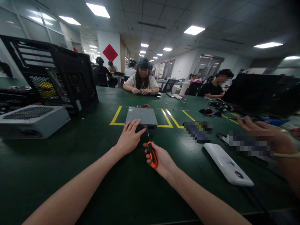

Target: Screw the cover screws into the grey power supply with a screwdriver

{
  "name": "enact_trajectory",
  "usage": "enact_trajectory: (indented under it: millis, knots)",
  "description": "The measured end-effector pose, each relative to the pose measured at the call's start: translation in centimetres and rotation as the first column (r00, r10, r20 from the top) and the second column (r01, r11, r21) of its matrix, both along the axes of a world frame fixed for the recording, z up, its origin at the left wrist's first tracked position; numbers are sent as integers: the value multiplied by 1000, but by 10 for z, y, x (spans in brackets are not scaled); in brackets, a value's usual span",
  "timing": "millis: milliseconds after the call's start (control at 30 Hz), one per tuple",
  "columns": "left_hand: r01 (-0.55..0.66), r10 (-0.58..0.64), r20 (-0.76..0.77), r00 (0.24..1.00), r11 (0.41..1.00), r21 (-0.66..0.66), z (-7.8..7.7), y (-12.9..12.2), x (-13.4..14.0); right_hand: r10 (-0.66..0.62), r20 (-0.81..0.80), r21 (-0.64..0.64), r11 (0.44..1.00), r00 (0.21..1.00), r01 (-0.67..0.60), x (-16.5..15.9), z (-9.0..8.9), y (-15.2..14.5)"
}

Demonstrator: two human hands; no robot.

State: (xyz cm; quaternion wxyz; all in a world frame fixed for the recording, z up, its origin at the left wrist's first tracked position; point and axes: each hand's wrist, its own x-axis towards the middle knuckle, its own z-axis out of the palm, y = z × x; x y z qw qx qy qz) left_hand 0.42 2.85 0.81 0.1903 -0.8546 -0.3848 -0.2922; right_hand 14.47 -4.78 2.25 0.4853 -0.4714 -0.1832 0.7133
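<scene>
On the green table, straight ahead of the wearer: grey PC power supply, lying flat within the yellow tape marking, near face toward the body. Screwdriver, orange and black, shaft pointing up to that near face; tip beside the left thumb, too small to tell if seated in a screw.

To do it well, I'd say: line the shaft up square with the fastener, push in before twisting, brace the case so it doesn't slide. Left thumb looks close to the tip; slipping would be the risk, so shift it aside.

Pose: left hand palm down, fingers a bit spread, fingertips over the case's near top edge, thumb reaching right. Forearm slants in from lower left. Right hand has fingers curled around the handle, thumb along it, wrist low, forearm from lower right.
</scene>
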Motion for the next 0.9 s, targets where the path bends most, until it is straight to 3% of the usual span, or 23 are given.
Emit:
enact_trajectory:
  millis: [167, 333, 533, 767, 900]
  knots:
    - [-5, 5, -19, 1000, 1000, -1, 1, -1, 0, -74, 3, 49, 996, 997, 74, -1, 2, -1]
    - [-1, 1, -21, 1000, 1000, 2, 0, -1, -1, -1, -16, 8, 1000, 1000, 1, 1, -2, 1]
    - [0, 0, -11, 1000, 1000, -1, -1, 0, -1, -59, -12, 23, 998, 998, 60, 0, 0, 0]
    - [-7, 7, -21, 1000, 1000, -4, -1, 1, -1, 17, -48, 5, 1000, 999, -17, 1, -3, 0]
    - [-3, 3, -19, 1000, 1000, 6, -2, 2, -1, -32, -61, 13, 999, 998, 33, 0, -6, 2]
